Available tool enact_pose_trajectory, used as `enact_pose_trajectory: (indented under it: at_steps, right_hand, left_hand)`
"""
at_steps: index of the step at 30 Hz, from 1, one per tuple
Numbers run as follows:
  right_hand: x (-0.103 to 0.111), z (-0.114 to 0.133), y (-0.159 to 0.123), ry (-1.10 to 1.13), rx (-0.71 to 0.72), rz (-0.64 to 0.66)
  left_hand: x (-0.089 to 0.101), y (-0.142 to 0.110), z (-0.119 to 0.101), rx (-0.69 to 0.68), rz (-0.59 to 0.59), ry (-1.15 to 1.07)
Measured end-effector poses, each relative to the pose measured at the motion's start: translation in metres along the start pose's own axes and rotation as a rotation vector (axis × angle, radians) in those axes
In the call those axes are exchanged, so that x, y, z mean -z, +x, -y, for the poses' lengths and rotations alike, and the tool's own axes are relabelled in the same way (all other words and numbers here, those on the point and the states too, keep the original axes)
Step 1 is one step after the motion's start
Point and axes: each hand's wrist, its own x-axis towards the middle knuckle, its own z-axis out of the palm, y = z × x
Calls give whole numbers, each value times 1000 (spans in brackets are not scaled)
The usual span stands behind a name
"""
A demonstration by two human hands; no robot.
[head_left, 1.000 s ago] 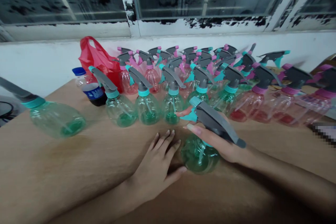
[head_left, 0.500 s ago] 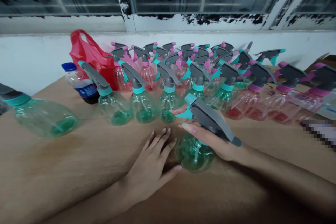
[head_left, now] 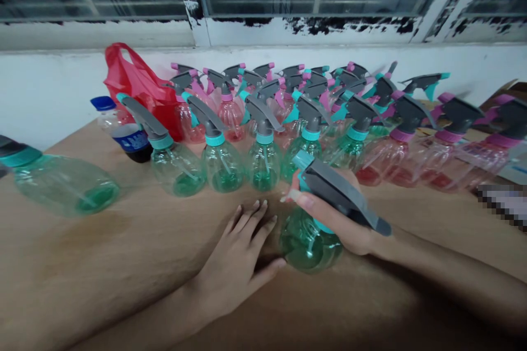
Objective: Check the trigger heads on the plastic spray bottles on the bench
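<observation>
A green spray bottle (head_left: pixel 309 244) with a grey and teal trigger head (head_left: pixel 337 192) stands on the wooden table (head_left: pixel 123 252). My right hand (head_left: pixel 335 219) is wrapped round its neck, fingers curled over the trigger head. My left hand (head_left: pixel 239 258) lies flat on the table just left of the bottle, fingers spread, thumb touching the bottle's base.
Several green spray bottles (head_left: pixel 222 162) and pink spray bottles (head_left: pixel 395 156) stand in rows behind, up to the white wall. One green bottle (head_left: pixel 61 184) sits apart at the far left. A red plastic bag (head_left: pixel 138 85) and a blue-capped drink bottle (head_left: pixel 121 129) are at the back left.
My right hand's fingers have curled in tighter round the trigger head, which now points a bit more to the right. My left hand has stayed put.
</observation>
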Motion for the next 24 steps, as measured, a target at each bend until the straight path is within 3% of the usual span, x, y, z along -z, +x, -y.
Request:
enact_pose_trajectory:
  at_steps: [8, 24]
  right_hand:
    - [-5, -5, -2, 156, -111, 8]
    - [-5, -4, -2, 135, -134, -1]
  left_hand:
    - [-2, -2, 1, -12, -32, 0]
    - [0, -1, 0, 0, -13, -26]
